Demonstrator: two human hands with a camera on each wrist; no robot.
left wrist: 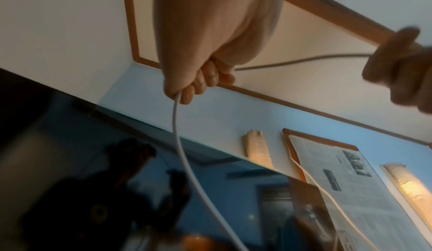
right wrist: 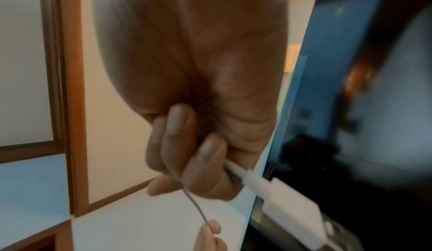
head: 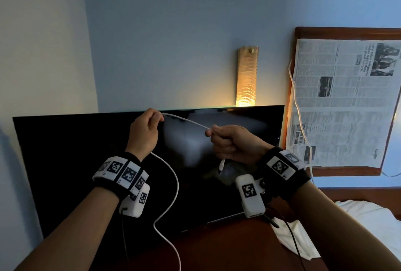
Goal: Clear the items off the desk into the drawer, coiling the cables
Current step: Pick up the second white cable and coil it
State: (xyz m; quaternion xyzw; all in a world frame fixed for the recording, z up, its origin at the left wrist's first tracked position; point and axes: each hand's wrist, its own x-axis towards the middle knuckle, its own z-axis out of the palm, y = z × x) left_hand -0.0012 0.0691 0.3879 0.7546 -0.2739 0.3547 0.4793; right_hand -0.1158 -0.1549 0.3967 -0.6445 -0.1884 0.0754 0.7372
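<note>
White and thin, the cable (head: 186, 121) runs taut between the two hands, held up in front of a dark television (head: 65, 162). The right hand (head: 234, 142) is curled in a fist round the stretch near the end, with the plug (head: 221, 167) hanging below it. The left hand (head: 144, 133) pinches the cable farther along, and the long remainder drops past the wrist in a loose curve toward the wooden desk (head: 217, 249). No loop is formed yet. The slack tail looks like the main risk: as loops are drawn in, it may drag across the desk, snag on the television's foot, or twist into a kink. A loose fist could also let the plug slip free. A second white cord (head: 297, 101) hangs over the newspaper (head: 347, 101) on the wall.
</note>
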